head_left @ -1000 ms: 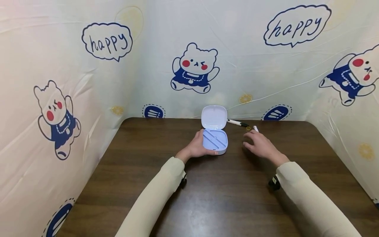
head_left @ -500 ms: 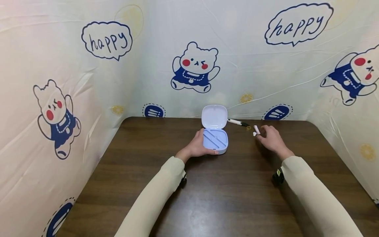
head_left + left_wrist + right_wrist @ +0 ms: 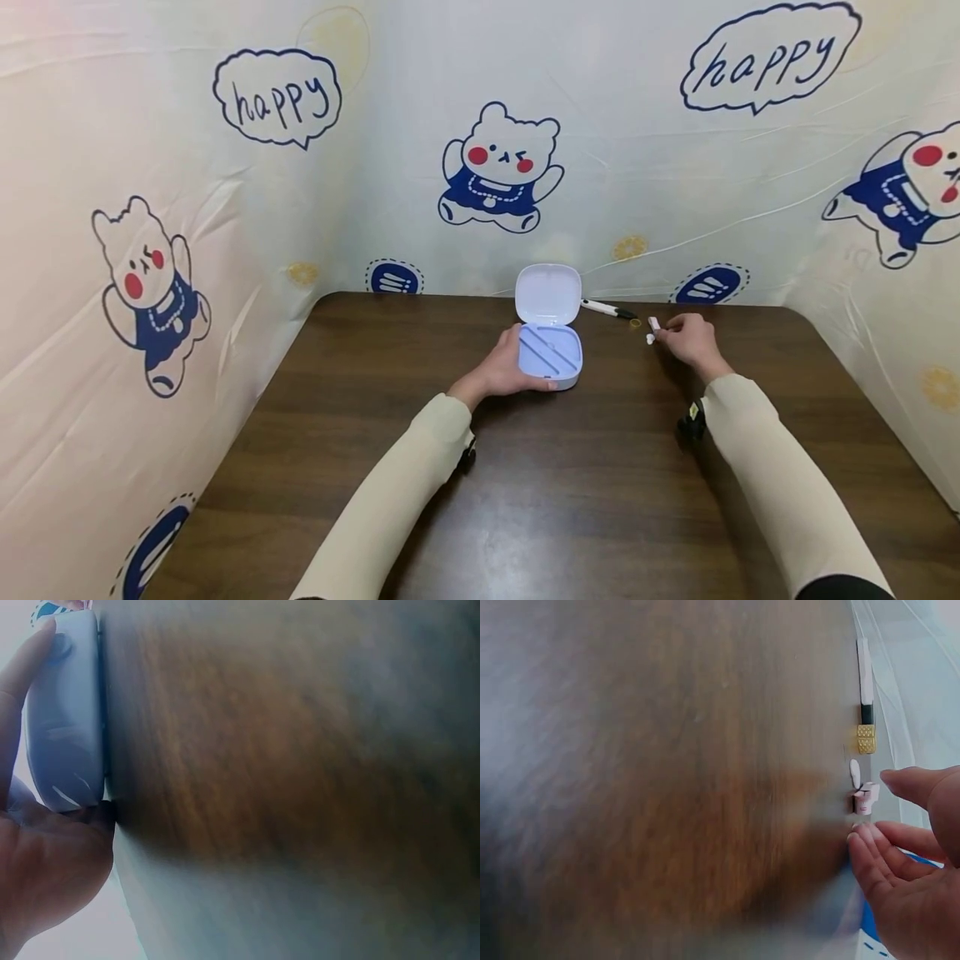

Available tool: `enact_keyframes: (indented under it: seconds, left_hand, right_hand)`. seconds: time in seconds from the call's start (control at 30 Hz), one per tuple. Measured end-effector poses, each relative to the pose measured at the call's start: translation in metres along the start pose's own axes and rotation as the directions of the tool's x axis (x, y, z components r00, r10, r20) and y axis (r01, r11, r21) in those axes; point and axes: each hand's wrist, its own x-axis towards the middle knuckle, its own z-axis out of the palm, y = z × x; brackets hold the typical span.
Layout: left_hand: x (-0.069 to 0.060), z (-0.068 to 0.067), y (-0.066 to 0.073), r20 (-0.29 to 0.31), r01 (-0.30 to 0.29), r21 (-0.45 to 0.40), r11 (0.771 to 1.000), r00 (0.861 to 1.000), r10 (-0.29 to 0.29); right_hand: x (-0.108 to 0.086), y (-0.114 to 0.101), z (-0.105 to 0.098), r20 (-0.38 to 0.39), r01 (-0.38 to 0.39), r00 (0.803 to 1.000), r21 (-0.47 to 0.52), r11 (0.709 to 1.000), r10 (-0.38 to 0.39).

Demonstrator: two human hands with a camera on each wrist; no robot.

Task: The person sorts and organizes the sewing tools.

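Note:
My left hand grips the left side of a light-blue hinged case, thumb along its front. The lid stands raised, and diagonal ridges cross the tray inside. In the left wrist view the case's outer wall lies between thumb and palm. Over to the right, my right hand reaches a small pink-and-white piece whose exact kind I cannot tell. The right wrist view has thumb and fingers apart on either side of the pink piece. A white oval bit is beside it.
A white pen with a black end lies by the table's back edge, right of the lid. Near its tip is a gold textured band. Printed cloth hangs behind and at both sides of the brown table.
My right hand first moved right, uncovering the pink-and-white piece, and its fingertips have since come in closer to that piece. The left hand keeps its hold on the case.

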Motion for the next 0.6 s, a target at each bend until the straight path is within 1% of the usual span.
enact_keyframes:
  seconds: [0.17,0.27,0.4,0.5,0.6]
  left_hand:
    - [0.000,0.000,0.001,-0.007,-0.014,-0.001,1.000,1.000,0.014]
    - [0.002,0.001,0.000,-0.010,-0.017,0.005,1.000,1.000,0.017]
    - [0.007,0.004,-0.007,-0.008,-0.003,0.015,1.000,1.000,0.003]
    - [0.009,0.005,-0.010,-0.002,0.011,0.011,1.000,1.000,-0.011]
    - [0.010,0.004,-0.009,0.004,0.013,0.006,1.000,1.000,-0.013]
  right_hand:
    - [0.007,0.001,0.004,-0.010,-0.028,1.000,0.023,0.999,0.029]
    - [0.010,0.002,0.007,-0.026,-0.026,0.999,0.017,1.000,0.026]
    - [0.008,0.000,0.007,-0.038,-0.011,0.999,0.011,1.000,0.011]
    - [0.003,-0.003,0.004,-0.016,-0.014,1.000,0.034,0.999,0.014]
    - [-0.003,-0.006,-0.002,0.029,-0.042,0.999,0.103,0.994,0.039]
